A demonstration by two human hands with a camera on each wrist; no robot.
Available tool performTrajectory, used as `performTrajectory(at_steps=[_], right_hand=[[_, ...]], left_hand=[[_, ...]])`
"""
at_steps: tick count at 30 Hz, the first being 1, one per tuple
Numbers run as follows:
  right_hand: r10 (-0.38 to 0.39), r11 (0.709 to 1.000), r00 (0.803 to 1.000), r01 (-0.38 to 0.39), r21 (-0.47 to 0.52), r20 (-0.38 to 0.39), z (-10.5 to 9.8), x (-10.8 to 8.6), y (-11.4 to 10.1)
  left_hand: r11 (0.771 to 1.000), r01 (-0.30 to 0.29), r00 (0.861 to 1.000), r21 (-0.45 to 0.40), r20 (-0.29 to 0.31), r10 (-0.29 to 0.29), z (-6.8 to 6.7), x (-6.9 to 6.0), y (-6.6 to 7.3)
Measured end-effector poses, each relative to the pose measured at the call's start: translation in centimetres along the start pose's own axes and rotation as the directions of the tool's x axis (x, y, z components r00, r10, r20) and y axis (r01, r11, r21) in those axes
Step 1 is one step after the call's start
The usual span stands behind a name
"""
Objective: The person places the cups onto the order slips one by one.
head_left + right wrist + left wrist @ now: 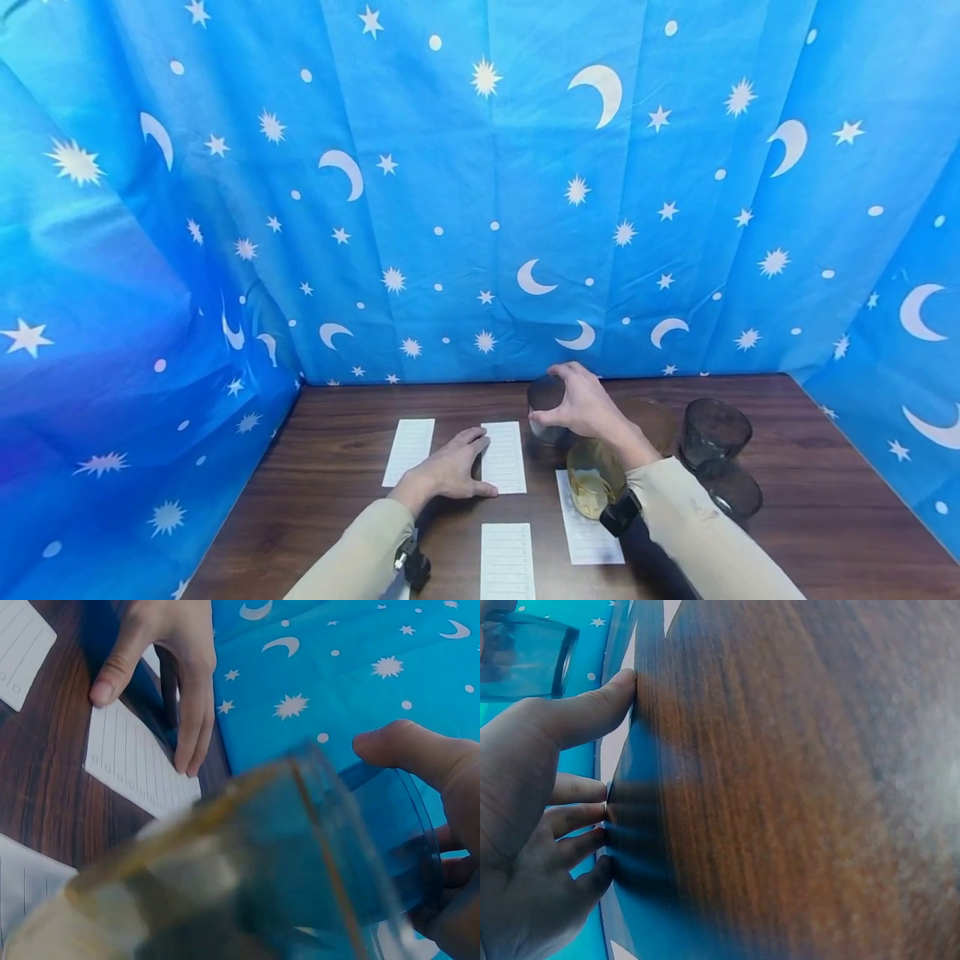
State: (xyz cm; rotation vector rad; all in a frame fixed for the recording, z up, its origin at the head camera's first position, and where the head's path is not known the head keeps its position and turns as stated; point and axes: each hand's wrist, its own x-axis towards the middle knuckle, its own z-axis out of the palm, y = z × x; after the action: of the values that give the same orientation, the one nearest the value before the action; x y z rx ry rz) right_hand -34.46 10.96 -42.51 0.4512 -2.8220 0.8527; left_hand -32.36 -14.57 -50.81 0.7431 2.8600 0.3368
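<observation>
In the head view my right hand (588,407) grips a smoky clear glass cup (545,393) from above, near the back of the table. The right wrist view shows that cup (390,832) between thumb and fingers, looking bluish against the curtain. An amber glass cup (595,475) stands just below the right forearm on a ruled paper sheet (594,543); it blurs large across the right wrist view. My left hand (447,469) rests with fingers spread at the left edge of another ruled sheet (506,458), thumb and fingertips touching it or the table.
Two dark glass vessels (716,429) (729,490) stand on the right, close together. Behind the right wrist is a brownish round glass piece (652,423), partly hidden. More sheets lie at the left (409,452) and front (506,560). A blue curtain (450,208) encloses the wooden table (315,500).
</observation>
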Motion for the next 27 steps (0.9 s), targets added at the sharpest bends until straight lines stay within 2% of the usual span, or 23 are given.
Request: performTrajectory(at_steps=[16,27], right_hand=[[-0.013,1.0,1.0,0.013,0.008,0.016,1.0,0.4,-2.5],[-0.022,1.0,0.999,0.021,0.02,0.044,2.2,0.5,-3.8]], left_hand=[[1.0,-0.01,1.0,0.009,0.008,0.01,-0.1,0.2,0.0],[1.0,0.013,1.0,-0.001,0.01,-0.013,-0.1,0.2,0.1]])
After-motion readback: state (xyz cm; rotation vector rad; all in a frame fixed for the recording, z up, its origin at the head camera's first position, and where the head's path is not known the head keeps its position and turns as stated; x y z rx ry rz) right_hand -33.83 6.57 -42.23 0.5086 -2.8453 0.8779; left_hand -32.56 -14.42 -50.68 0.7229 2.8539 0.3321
